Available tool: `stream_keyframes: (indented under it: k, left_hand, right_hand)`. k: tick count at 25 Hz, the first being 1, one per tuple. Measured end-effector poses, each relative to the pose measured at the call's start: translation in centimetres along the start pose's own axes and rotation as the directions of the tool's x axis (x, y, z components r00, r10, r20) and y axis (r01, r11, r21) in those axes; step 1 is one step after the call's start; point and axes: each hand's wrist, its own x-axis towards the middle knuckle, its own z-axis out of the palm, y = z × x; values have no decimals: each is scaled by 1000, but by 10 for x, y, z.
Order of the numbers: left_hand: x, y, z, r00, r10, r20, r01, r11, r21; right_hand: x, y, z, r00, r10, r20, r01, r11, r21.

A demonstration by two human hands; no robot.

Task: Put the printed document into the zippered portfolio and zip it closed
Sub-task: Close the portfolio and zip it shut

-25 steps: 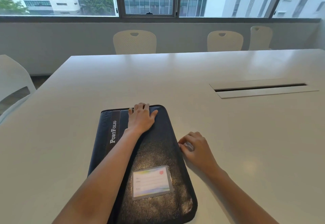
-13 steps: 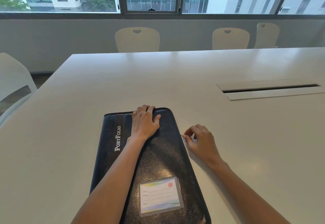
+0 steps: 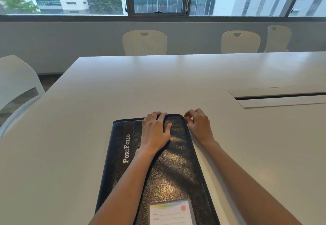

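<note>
A black zippered portfolio [image 3: 178, 163] lies flat and closed on the white table [image 3: 176, 83], with "PortFolio" lettering on its left band and a card window [image 3: 170, 212] near its front edge. My left hand [image 3: 155, 133] presses flat on the cover near the far edge, fingers spread. My right hand [image 3: 199, 124] is at the far right corner, thumb and forefinger pinched on the zipper pull there; the pull itself is mostly hidden by the fingers. No printed document is in view.
A long cable slot with a lid [image 3: 282, 96] is set into the table at the right. White chairs [image 3: 144, 42] stand along the far side, and another chair [image 3: 15, 87] at the left. Windows run along the back wall.
My right hand has slid along the portfolio's right edge from its middle up to the far right corner, pinched on the zipper pull. My left hand has stayed pressed on the cover.
</note>
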Motion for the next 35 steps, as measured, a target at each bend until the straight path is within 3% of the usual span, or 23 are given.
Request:
stream_keyframes:
  k: [2, 4, 6, 8, 12, 15, 17, 20, 27, 35]
  left_hand:
    - [-1, 0, 0, 1000, -6, 12, 6, 1000, 11]
    - [-1, 2, -1, 999, -19, 39, 18, 999, 29]
    - [-2, 5, -3, 997, -40, 62, 38, 999, 36]
    - [-1, 5, -12, 994, -86, 64, 83, 996, 45]
    - [-8, -25, -48, 963, -262, 57, 240, 938, 251]
    - [-35, -53, -70, 869, -485, 98, 425, 833, 355]
    - [-52, -61, -76, 820, -555, 139, 484, 803, 348]
    - [-67, -67, -78, 875, -469, 116, 420, 858, 295]
    - [-73, -75, -77, 908, -412, 81, 385, 894, 228]
    - [-73, -77, -74, 917, -398, 34, 376, 888, 266]
  right_hand:
    - [13, -4, -2, 995, 25, 97, -29, 999, 42]
    - [30, -7, -11, 948, 116, 296, -159, 980, 123]
    - [47, -9, -24, 829, 219, 515, -367, 908, 204]
    - [59, -14, -33, 721, 290, 630, -506, 841, 191]
    - [76, -27, -29, 674, 370, 639, -580, 801, 147]
    - [86, -38, -21, 643, 433, 631, -566, 824, 12]
    - [91, -45, -16, 617, 468, 633, -546, 833, -84]
    - [94, -58, -7, 629, 485, 608, -496, 852, -167]
    - [86, -101, 23, 813, 390, 433, -344, 921, -183]
    - [66, -183, 75, 854, 241, 461, -218, 970, -104]
